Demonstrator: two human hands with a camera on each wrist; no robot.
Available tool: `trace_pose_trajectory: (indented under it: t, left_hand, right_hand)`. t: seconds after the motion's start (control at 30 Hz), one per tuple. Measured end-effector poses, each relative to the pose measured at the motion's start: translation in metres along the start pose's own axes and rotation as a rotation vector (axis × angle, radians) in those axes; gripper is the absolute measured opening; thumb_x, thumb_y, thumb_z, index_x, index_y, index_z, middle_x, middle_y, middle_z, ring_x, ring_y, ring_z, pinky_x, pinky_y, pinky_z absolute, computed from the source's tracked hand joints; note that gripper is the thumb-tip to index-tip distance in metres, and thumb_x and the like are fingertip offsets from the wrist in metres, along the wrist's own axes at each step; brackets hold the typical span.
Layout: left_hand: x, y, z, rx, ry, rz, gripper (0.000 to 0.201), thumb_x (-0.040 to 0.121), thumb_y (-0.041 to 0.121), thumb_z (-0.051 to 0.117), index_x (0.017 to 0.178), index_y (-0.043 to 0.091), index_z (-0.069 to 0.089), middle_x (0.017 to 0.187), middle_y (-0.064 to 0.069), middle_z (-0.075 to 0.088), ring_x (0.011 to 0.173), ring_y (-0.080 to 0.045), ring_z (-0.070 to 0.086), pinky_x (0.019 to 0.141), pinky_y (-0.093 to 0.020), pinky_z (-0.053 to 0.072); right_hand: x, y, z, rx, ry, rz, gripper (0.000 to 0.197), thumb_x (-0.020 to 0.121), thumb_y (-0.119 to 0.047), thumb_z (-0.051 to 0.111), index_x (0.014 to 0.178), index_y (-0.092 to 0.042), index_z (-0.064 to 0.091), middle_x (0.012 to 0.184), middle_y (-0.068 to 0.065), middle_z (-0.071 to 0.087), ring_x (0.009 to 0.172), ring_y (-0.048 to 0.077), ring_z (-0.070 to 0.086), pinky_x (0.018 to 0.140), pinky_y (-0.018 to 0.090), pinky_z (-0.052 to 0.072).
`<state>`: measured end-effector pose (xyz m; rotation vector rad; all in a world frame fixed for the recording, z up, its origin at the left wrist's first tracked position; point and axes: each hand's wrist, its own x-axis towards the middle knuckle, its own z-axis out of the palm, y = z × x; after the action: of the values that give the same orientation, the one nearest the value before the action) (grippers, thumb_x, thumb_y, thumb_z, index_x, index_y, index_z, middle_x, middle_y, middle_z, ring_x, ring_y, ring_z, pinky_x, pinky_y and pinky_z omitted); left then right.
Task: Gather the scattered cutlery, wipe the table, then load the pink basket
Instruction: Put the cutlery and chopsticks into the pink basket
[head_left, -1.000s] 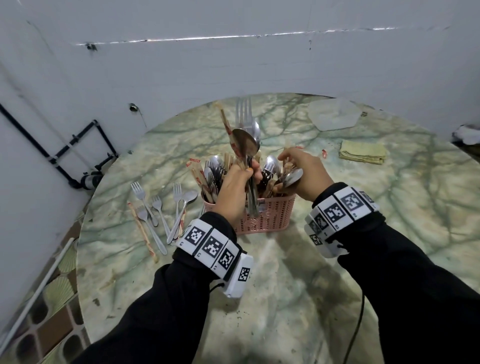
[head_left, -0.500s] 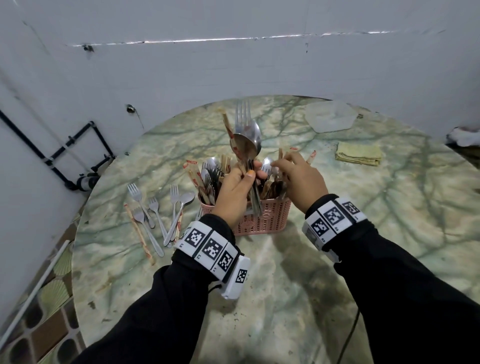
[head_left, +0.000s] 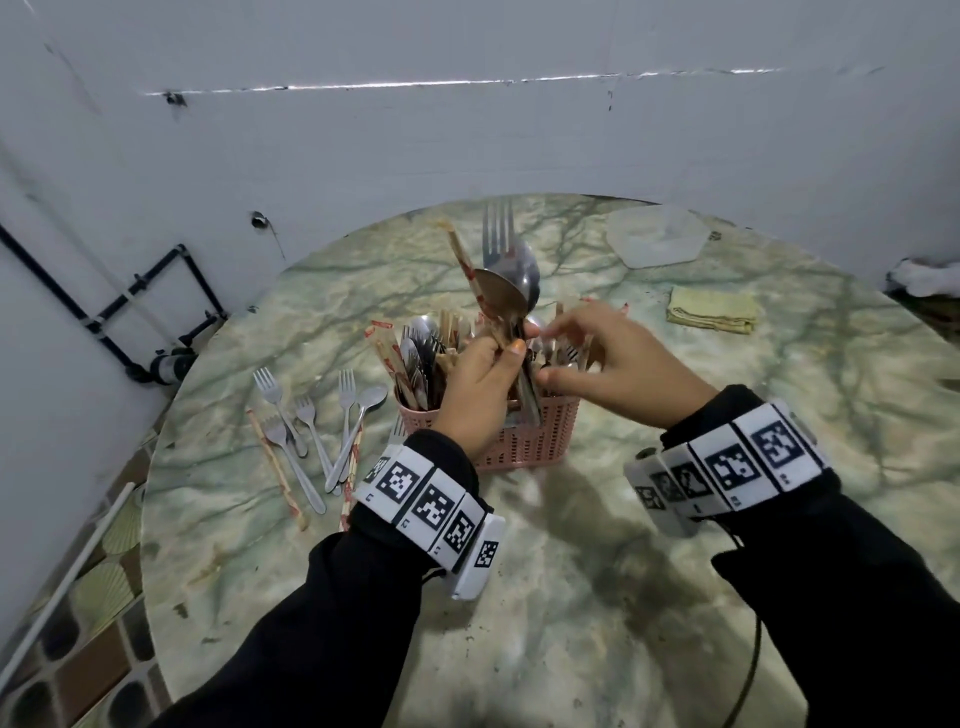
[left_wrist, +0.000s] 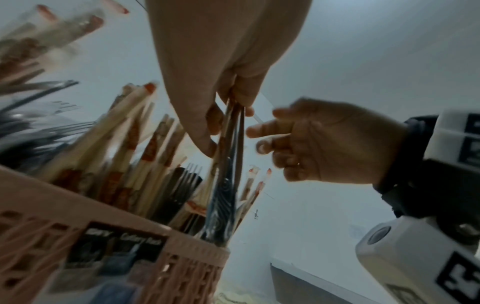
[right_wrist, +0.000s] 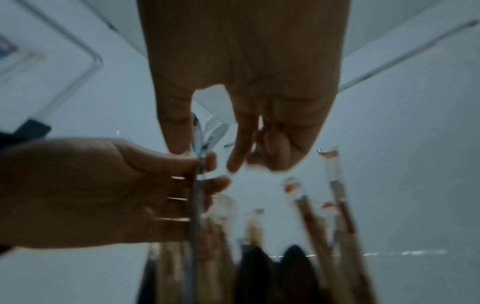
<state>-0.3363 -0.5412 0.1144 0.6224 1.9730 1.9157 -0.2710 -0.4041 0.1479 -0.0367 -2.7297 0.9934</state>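
Frame centre: my left hand (head_left: 480, 384) pinches a stiff, slippery steel cutlery bundle (head_left: 506, 291) mid-handle; right hand (head_left: 618, 366), fingers loosely spread, holds nothing.

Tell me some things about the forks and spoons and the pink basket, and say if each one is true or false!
1. The left hand holds a bunch of cutlery upright over the pink basket. True.
2. The pink basket is empty. False: it is packed with spoons, forks and wrapped chopsticks.
3. Some loose forks lie on the table to the left of the basket. True.
4. The yellow cloth is in the right hand. False: it lies folded on the table, far from both hands; the right hand holds nothing and reaches toward the bunch.
5. All the cutlery is gathered into the basket. False: forks, a spoon and chopsticks lie loose on the table.
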Motion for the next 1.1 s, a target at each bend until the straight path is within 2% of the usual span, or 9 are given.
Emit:
trace_pose_trajectory:
  t: [0.17, 0.3, 0.4, 0.47, 0.63, 0.73, 0.83, 0.97, 1.1]
  left_hand:
    - [-0.001, 0.004, 0.013, 0.054, -0.069, 0.109, 0.017, 0.093, 0.022, 0.043, 0.096, 0.021, 0.060, 0.129, -0.018, 0.047, 0.118, -0.030, 0.051, 0.102, -0.050, 0.041]
    - [-0.004, 0.001, 0.019, 0.073, -0.092, 0.106, 0.020, 0.094, 0.023, 0.044, 0.094, 0.012, 0.061, 0.134, -0.020, 0.039, 0.123, -0.033, 0.045, 0.104, -0.051, 0.038]
    - [-0.009, 0.001, 0.023, 0.258, -0.095, 0.197, 0.037, 0.091, 0.026, 0.043, 0.119, 0.005, 0.054, 0.137, -0.009, 0.028, 0.131, -0.022, 0.031, 0.113, -0.042, 0.027]
    - [-0.015, 0.000, 0.021, 0.357, -0.118, 0.259, 0.060, 0.084, 0.034, 0.047, 0.141, 0.020, 0.034, 0.135, 0.003, 0.024, 0.131, -0.017, 0.026, 0.113, -0.039, 0.027]
    - [-0.026, -0.040, -0.022, 0.493, 0.521, 0.565, 0.067, 0.071, 0.043, 0.059, 0.130, 0.019, 0.037, 0.122, 0.009, 0.032, 0.116, -0.015, 0.034, 0.097, -0.043, 0.040]
    - [-0.019, -0.072, -0.052, 0.474, 0.673, 0.218, 0.116, 0.050, 0.050, 0.080, 0.142, 0.021, 0.017, 0.144, -0.015, 0.019, 0.134, -0.022, 0.018, 0.110, -0.050, 0.024]
    - [-0.005, -0.090, -0.073, 0.344, 0.502, 0.007, 0.140, 0.044, 0.039, 0.085, 0.148, 0.022, -0.007, 0.154, -0.013, 0.010, 0.141, -0.024, 0.018, 0.114, -0.045, 0.017]
    - [0.008, -0.094, -0.079, 0.231, 0.246, -0.135, 0.109, 0.056, 0.002, 0.085, 0.145, 0.015, 0.023, 0.116, -0.004, 0.060, 0.090, -0.001, 0.059, 0.079, -0.020, 0.050]
    - [0.013, -0.095, -0.080, 0.251, 0.223, -0.141, 0.080, 0.058, -0.006, 0.081, 0.128, 0.009, 0.044, 0.086, 0.013, 0.057, 0.074, 0.007, 0.053, 0.053, -0.006, 0.047]
  right_hand:
    - [-0.006, 0.000, 0.021, 0.203, -0.039, -0.035, 0.030, 0.083, -0.012, 0.067, 0.102, -0.026, 0.048, 0.083, -0.019, 0.052, 0.071, -0.009, 0.055, 0.065, 0.010, 0.041]
    - [-0.008, 0.009, 0.030, 0.278, 0.114, -0.068, 0.011, 0.080, -0.017, 0.060, 0.086, -0.026, 0.058, 0.079, -0.009, 0.055, 0.068, -0.003, 0.055, 0.061, 0.007, 0.041]
    - [-0.010, 0.015, 0.032, 0.291, 0.111, -0.034, 0.018, 0.082, -0.003, 0.060, 0.072, -0.018, 0.059, 0.066, -0.009, 0.056, 0.060, 0.005, 0.055, 0.061, 0.024, 0.047]
    - [-0.011, 0.020, 0.030, 0.310, 0.104, 0.023, 0.012, 0.081, 0.001, 0.062, 0.078, -0.010, 0.064, 0.068, -0.003, 0.061, 0.063, 0.010, 0.058, 0.064, 0.028, 0.050]
    - [-0.009, 0.041, 0.018, 0.401, 0.196, 0.163, 0.009, 0.083, -0.010, 0.066, 0.080, -0.018, 0.063, 0.079, -0.002, 0.066, 0.066, 0.003, 0.064, 0.064, 0.018, 0.054]
    - [-0.006, 0.054, 0.015, 0.399, 0.277, 0.213, 0.001, 0.084, -0.008, 0.065, 0.085, -0.008, 0.064, 0.082, 0.012, 0.068, 0.067, 0.016, 0.066, 0.066, 0.025, 0.056]
    - [0.001, 0.060, 0.016, 0.387, 0.319, 0.207, 0.003, 0.085, -0.008, 0.065, 0.086, -0.006, 0.064, 0.080, 0.017, 0.068, 0.067, 0.025, 0.065, 0.066, 0.032, 0.054]
    - [0.009, 0.060, 0.015, 0.432, 0.323, 0.201, 0.006, 0.086, -0.004, 0.063, 0.085, -0.010, 0.061, 0.074, 0.004, 0.064, 0.057, 0.002, 0.062, 0.057, 0.017, 0.051]
    - [0.013, 0.061, 0.013, 0.366, 0.353, 0.156, 0.014, 0.086, -0.008, 0.064, 0.077, -0.018, 0.061, 0.071, 0.005, 0.065, 0.064, 0.016, 0.064, 0.071, 0.036, 0.056]
